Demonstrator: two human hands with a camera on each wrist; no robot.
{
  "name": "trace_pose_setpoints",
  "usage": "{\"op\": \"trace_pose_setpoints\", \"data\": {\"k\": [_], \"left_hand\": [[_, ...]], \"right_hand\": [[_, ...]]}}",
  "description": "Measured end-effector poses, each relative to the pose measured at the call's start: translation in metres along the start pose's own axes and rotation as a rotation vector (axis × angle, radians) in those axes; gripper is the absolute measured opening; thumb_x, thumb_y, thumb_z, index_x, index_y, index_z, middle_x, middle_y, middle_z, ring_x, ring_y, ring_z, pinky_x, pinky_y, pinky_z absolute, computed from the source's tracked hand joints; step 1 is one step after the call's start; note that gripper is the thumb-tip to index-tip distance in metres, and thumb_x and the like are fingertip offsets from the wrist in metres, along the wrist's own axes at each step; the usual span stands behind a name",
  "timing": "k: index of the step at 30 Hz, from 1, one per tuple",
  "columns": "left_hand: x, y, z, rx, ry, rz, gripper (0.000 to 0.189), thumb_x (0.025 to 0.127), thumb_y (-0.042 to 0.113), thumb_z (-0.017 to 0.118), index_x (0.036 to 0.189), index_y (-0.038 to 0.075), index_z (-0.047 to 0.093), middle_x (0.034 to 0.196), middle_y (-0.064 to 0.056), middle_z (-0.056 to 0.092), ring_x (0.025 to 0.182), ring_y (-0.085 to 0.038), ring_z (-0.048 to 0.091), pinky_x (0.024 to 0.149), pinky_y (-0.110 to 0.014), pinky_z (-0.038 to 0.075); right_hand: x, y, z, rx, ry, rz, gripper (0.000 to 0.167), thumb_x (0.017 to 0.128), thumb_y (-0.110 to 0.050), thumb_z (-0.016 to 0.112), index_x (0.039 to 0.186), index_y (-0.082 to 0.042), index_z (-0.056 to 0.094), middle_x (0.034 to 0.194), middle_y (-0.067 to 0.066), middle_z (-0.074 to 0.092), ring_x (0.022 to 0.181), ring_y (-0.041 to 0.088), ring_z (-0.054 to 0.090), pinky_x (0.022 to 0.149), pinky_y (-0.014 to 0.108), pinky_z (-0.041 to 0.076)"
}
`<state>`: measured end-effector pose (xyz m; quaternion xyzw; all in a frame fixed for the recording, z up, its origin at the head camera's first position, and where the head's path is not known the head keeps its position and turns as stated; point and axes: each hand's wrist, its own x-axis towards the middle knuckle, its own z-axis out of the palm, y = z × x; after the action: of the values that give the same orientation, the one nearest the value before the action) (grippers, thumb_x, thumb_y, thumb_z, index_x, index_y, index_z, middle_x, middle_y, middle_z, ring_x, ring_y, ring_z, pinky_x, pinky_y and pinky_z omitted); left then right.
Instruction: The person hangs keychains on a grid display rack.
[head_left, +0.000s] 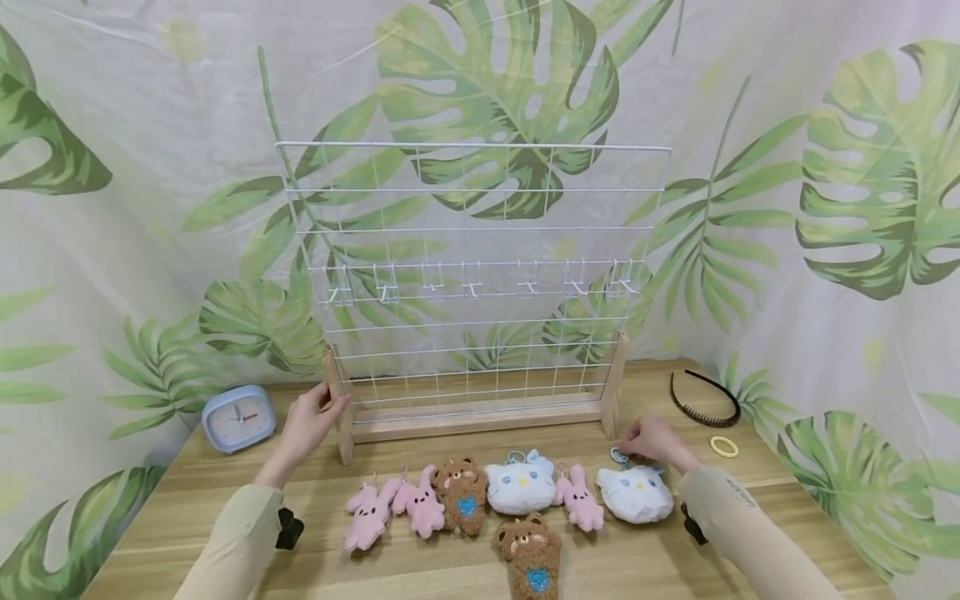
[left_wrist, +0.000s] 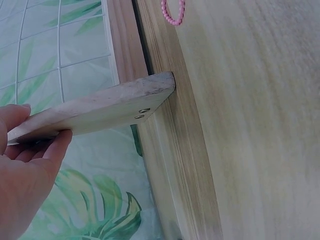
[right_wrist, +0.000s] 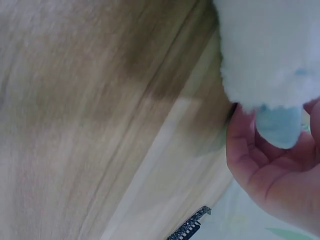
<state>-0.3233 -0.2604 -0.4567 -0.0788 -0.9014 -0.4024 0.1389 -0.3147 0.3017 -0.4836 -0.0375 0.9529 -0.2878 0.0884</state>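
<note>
My left hand (head_left: pixel 307 425) grips the left wooden upright (head_left: pixel 339 408) of a white wire grid rack (head_left: pixel 480 333). In the left wrist view, its thumb and fingers (left_wrist: pixel 60 145) lie on both sides of that upright. On the right, my right hand (head_left: pixel 656 442) pinches a white plush cat keychain (head_left: pixel 636 497) at its top, beside the blue beaded ring (head_left: pixel 618 456). The right wrist view shows curled fingers (right_wrist: pixel 242 145) around the cat's light blue bow (right_wrist: pixel 280 127); the fingertips are partly hidden by the fur.
Pink bunny plushes (head_left: pixel 367 518), brown bear plushes (head_left: pixel 461 496) and another white cat plush (head_left: pixel 521 485) lie before the rack. Several hooks (head_left: pixel 528 285) hang on the grid. A blue clock (head_left: pixel 238 418) stands left; a black headband (head_left: pixel 705 400) and yellow ring (head_left: pixel 723 447) lie right.
</note>
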Motion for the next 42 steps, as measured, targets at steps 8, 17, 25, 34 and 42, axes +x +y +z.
{"op": "trace_pose_setpoints", "data": {"k": [8, 17, 25, 34, 42], "left_hand": [[0.0, 0.001, 0.001, 0.015, 0.006, -0.005, 0.028, 0.103, 0.023, 0.055, 0.101, -0.005, 0.06, 0.122, -0.032, 0.065, 0.117, -0.042, 0.063, 0.089, -0.042, 0.059], [0.001, 0.001, 0.002, 0.015, 0.008, -0.004, 0.028, 0.102, 0.024, 0.055, 0.099, -0.004, 0.06, 0.118, -0.031, 0.067, 0.113, -0.041, 0.065, 0.083, -0.032, 0.061], [0.0, 0.0, 0.003, 0.009, 0.016, 0.004, 0.025, 0.102, 0.021, 0.056, 0.093, -0.002, 0.058, 0.114, -0.03, 0.069, 0.113, -0.041, 0.065, 0.086, -0.037, 0.061], [0.0, -0.001, 0.002, 0.007, 0.013, 0.006, 0.027, 0.102, 0.023, 0.056, 0.091, -0.001, 0.057, 0.11, -0.028, 0.069, 0.111, -0.038, 0.065, 0.086, -0.035, 0.061], [-0.001, 0.0, 0.001, 0.029, 0.016, 0.01, 0.026, 0.102, 0.024, 0.057, 0.09, 0.0, 0.057, 0.102, -0.023, 0.07, 0.099, -0.027, 0.067, 0.075, -0.015, 0.055]], "right_hand": [[0.003, 0.0, 0.001, -0.03, -0.009, -0.027, 0.023, 0.082, -0.011, 0.074, 0.062, -0.008, 0.063, 0.055, -0.004, 0.056, 0.052, 0.008, 0.048, 0.048, 0.018, 0.039], [-0.001, -0.003, -0.004, -0.073, -0.005, -0.041, 0.017, 0.081, -0.009, 0.073, 0.067, -0.006, 0.065, 0.06, -0.001, 0.06, 0.056, 0.01, 0.052, 0.05, 0.019, 0.042], [-0.015, -0.002, -0.016, 0.008, -0.041, -0.133, 0.005, 0.079, -0.001, 0.069, 0.076, 0.0, 0.066, 0.069, 0.005, 0.065, 0.06, 0.013, 0.061, 0.054, 0.025, 0.053], [-0.023, -0.001, -0.029, 0.082, -0.025, -0.234, 0.005, 0.085, -0.002, 0.069, 0.087, 0.002, 0.071, 0.078, 0.01, 0.071, 0.065, 0.016, 0.064, 0.056, 0.026, 0.057], [-0.04, -0.012, -0.045, 0.004, 0.069, -0.258, 0.005, 0.084, -0.008, 0.071, 0.086, -0.006, 0.075, 0.076, 0.002, 0.072, 0.062, 0.013, 0.063, 0.052, 0.019, 0.05]]}}
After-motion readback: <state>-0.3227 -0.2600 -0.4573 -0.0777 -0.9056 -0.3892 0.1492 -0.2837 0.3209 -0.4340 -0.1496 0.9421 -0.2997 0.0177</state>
